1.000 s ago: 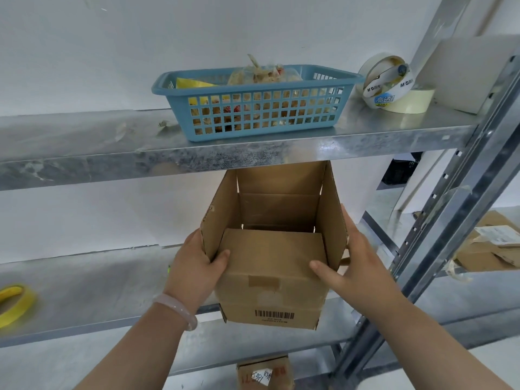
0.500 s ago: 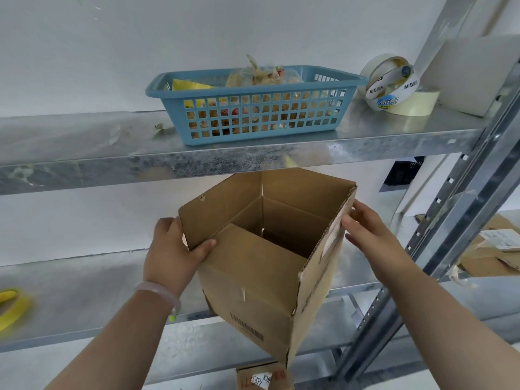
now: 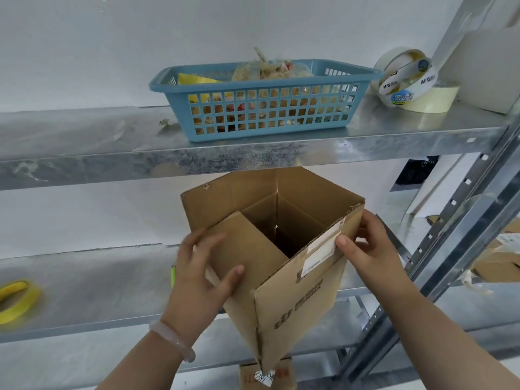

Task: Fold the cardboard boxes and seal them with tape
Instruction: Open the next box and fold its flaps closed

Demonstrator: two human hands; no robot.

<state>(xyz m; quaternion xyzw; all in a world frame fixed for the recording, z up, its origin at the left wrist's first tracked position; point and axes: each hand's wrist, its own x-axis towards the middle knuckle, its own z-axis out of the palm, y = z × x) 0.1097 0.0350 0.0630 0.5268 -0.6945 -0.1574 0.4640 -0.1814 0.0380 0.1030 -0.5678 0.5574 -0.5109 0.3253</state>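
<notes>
A brown cardboard box (image 3: 298,299) hangs in the air before the metal shelves, its open top facing me and one corner pointing down. My left hand (image 3: 199,274) presses a near flap inward, thumb on the flap's face. My right hand (image 3: 365,249) grips the right flap at its edge, thumb on the outside by a white label. Two tape rolls (image 3: 408,83) lie on the upper shelf at the right. A yellow tape roll (image 3: 17,299) lies on the middle shelf at far left.
A blue plastic basket (image 3: 264,108) with bagged items stands on the upper shelf (image 3: 84,147) just above the box. A steel upright (image 3: 450,235) runs diagonally at the right. More cardboard boxes (image 3: 503,263) lie behind it. Another box (image 3: 267,375) sits below.
The box has turned so a corner faces me and tilted further. My left hand moved from the side flap onto the near flap. My right hand shifted to grip the right flap's edge.
</notes>
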